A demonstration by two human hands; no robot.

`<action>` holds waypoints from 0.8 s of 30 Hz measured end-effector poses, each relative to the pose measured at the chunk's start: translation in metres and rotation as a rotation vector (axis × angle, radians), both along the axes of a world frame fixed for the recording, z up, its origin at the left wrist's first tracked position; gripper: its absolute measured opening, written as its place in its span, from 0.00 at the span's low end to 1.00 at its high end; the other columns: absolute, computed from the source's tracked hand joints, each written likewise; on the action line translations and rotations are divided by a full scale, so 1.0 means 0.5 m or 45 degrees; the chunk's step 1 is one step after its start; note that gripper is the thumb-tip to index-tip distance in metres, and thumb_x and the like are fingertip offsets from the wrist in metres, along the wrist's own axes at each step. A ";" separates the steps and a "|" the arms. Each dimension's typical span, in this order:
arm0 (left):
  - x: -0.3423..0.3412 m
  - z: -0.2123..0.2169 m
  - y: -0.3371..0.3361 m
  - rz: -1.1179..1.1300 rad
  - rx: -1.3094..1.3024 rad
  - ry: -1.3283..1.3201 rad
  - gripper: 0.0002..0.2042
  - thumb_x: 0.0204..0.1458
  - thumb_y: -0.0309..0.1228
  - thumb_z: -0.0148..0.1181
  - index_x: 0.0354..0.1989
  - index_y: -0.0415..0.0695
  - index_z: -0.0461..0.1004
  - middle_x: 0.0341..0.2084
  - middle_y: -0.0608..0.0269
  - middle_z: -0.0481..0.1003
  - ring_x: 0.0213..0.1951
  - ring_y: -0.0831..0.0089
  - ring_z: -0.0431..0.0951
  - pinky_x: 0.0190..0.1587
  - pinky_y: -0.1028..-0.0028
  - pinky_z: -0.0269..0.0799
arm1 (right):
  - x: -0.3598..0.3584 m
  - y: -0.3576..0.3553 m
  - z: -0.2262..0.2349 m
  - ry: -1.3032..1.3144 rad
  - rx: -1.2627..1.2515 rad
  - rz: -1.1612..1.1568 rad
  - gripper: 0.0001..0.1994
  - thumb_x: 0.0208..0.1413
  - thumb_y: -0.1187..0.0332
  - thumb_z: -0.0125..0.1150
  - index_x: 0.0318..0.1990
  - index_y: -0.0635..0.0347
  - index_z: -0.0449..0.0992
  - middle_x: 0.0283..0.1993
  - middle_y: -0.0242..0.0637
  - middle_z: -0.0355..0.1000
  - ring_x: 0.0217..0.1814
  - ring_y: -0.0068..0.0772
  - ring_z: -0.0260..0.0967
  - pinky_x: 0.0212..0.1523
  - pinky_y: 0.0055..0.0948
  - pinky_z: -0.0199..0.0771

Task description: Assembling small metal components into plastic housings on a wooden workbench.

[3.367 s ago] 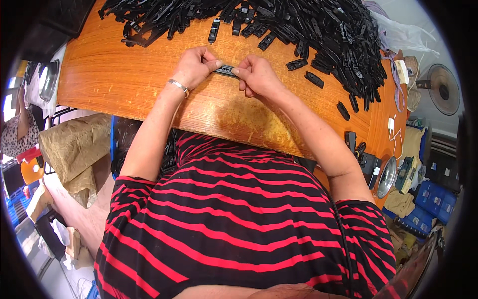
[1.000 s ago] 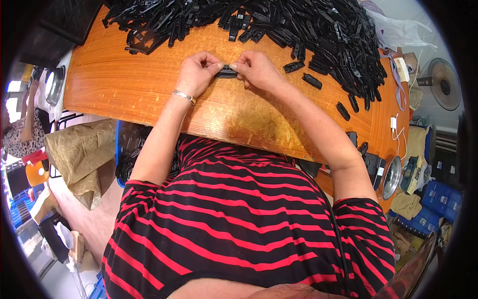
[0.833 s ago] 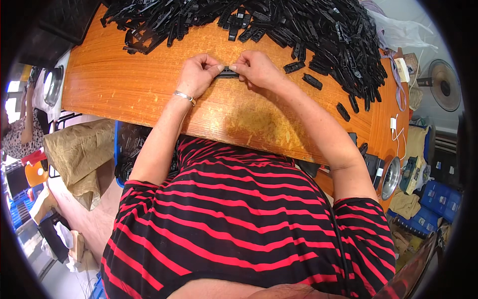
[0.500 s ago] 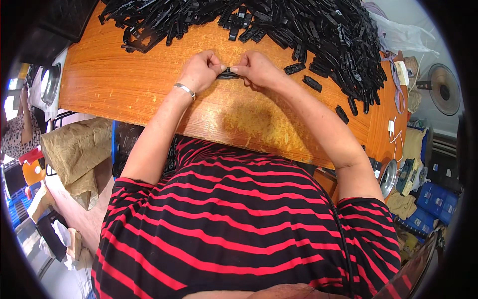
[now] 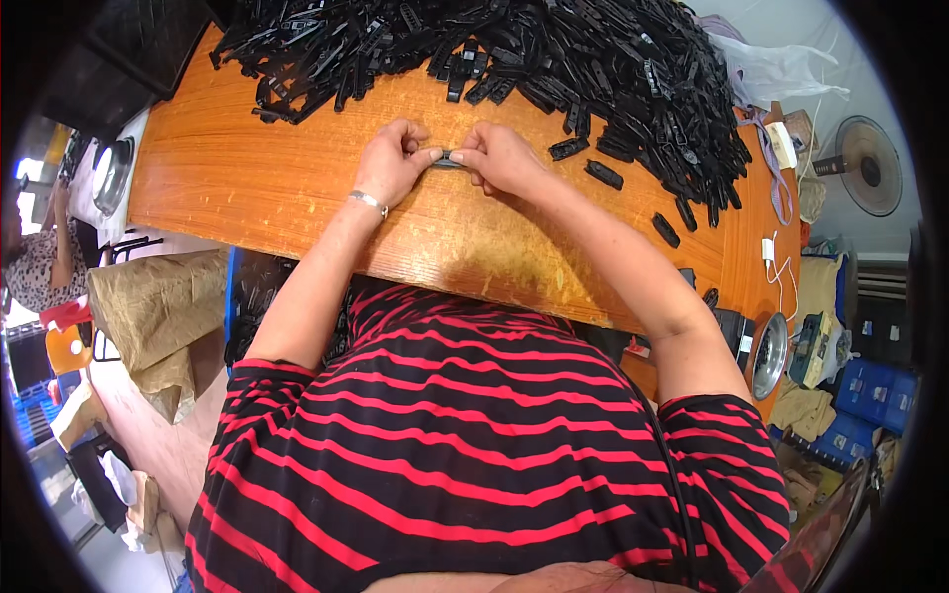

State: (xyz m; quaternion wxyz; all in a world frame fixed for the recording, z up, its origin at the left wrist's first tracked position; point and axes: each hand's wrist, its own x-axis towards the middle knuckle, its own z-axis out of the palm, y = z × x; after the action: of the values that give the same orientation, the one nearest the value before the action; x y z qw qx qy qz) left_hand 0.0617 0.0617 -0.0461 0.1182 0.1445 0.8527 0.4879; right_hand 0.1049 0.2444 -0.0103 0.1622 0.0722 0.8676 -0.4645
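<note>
Between my two hands is a small, narrow black plastic part (image 5: 448, 164), held just above the wooden table (image 5: 297, 188). My left hand (image 5: 390, 163) pinches its left end between thumb and fingers. At the other end my right hand (image 5: 497, 160) grips it the same way, with the thumbs nearly meeting. The fingers cover most of the part, so its exact shape is hidden. Beyond my hands lies a big heap of similar black plastic parts (image 5: 554, 59). A few loose black parts (image 5: 604, 175) lie to the right of my right hand.
A brown paper sack (image 5: 158, 306) stands left of the table, beside a bin of black parts (image 5: 259, 296). Metal bowls (image 5: 770, 356) sit at the right edge and far left. A fan (image 5: 870, 166) and blue crates (image 5: 870, 395) are at right. Another person (image 5: 47, 262) is at far left.
The view has shifted slightly, so the table and heap appear a little lower. My hands still pinch the black part, which now looks flatter and more hidden by the fingers.
</note>
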 end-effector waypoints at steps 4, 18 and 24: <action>0.032 0.001 -0.019 -0.004 0.190 0.054 0.17 0.45 0.31 0.70 0.41 0.37 0.74 0.27 0.63 0.75 0.30 0.76 0.74 0.34 0.75 0.71 | 0.039 0.003 0.000 0.471 0.145 0.051 0.12 0.54 0.63 0.63 0.33 0.62 0.70 0.20 0.38 0.71 0.20 0.32 0.69 0.23 0.32 0.68; 0.090 0.078 -0.036 -0.132 0.421 -0.068 0.12 0.47 0.24 0.67 0.39 0.39 0.75 0.28 0.69 0.75 0.29 0.84 0.71 0.34 0.81 0.69 | 0.084 -0.013 0.033 1.026 0.313 0.286 0.14 0.52 0.65 0.63 0.43 0.60 0.71 0.30 0.44 0.73 0.31 0.48 0.74 0.31 0.38 0.73; 0.107 0.085 -0.069 -0.118 0.367 -0.021 0.12 0.46 0.23 0.66 0.40 0.39 0.75 0.28 0.68 0.76 0.29 0.83 0.72 0.34 0.80 0.70 | 0.093 -0.039 0.032 0.833 0.255 0.307 0.14 0.53 0.65 0.62 0.45 0.59 0.70 0.33 0.45 0.74 0.34 0.47 0.74 0.33 0.38 0.73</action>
State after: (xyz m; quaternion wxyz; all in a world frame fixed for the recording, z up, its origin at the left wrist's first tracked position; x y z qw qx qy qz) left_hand 0.1151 0.0270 -0.0037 0.1257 0.1950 0.7653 0.6004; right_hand 0.1512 0.2250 0.0059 -0.0783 -0.1676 0.9171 -0.3532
